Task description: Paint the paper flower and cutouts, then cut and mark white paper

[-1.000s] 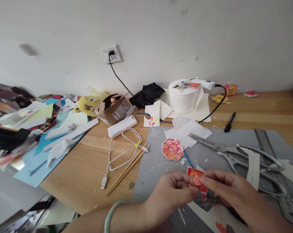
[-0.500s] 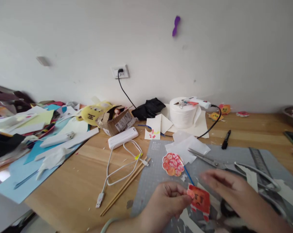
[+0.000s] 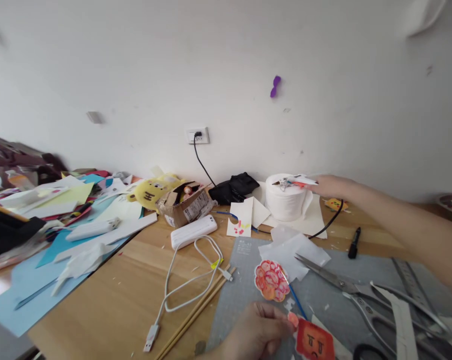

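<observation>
My left hand point(image 3: 258, 330) pinches a red paper cutout point(image 3: 315, 341) with a drawn face by its small pink part, low over the cutting mat. My right hand point(image 3: 328, 186) reaches far forward, its fingers wrapped round the back of a white glue gun point(image 3: 303, 180). The gun still lies on the white paper roll point(image 3: 284, 202). Near my left hand are a scalloped pink and orange paper cutout point(image 3: 271, 281) and a blue-handled brush point(image 3: 298, 301). Large scissors point(image 3: 348, 286) lie open to the right on the mat.
A grey cutting mat point(image 3: 241, 285) covers the table front. Left of it are chopsticks point(image 3: 196, 317), a white cable point(image 3: 168, 292) and a power bank point(image 3: 194, 231). Behind stand a small cardboard box point(image 3: 186, 207) and yellow plush point(image 3: 151, 194). A marker point(image 3: 354, 243) lies right; the gun's black cord point(image 3: 329, 225) trails nearby.
My right hand has left the red cutout and moved forward to the glue gun on the roll. My left hand keeps the cutout, now lower in view. The camera has tilted up.
</observation>
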Demonstrator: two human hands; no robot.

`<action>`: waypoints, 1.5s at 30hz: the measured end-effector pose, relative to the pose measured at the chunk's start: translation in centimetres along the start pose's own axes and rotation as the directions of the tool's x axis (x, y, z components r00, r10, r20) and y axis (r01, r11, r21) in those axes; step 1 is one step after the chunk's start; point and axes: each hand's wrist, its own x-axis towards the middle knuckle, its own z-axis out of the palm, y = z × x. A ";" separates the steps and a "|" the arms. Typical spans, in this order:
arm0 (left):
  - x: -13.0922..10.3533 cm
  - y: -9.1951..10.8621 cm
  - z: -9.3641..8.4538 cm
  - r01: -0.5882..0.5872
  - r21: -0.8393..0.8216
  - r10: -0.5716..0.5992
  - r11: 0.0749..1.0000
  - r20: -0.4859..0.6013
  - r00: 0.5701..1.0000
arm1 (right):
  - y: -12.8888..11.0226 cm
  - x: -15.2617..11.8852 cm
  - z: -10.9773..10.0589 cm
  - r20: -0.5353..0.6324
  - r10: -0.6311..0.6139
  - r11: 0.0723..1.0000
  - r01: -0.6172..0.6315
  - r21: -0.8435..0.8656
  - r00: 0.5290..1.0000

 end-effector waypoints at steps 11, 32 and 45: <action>-0.6 0.1 -0.2 0.008 -0.136 -0.005 0.991 0.021 1.000 | 3.6 -4.5 -0.8 0.048 0.041 0.911 -0.057 0.408 0.998; -0.7 0.1 -0.3 -0.059 -0.311 0.037 0.949 -0.074 0.997 | 7.2 -18.8 6.0 -0.324 -0.629 0.777 0.574 -0.256 0.707; -0.6 0.0 -0.5 -0.051 -0.332 0.036 0.942 -0.053 0.998 | 7.7 -20.5 5.2 -0.354 -0.671 0.741 0.593 -0.314 0.652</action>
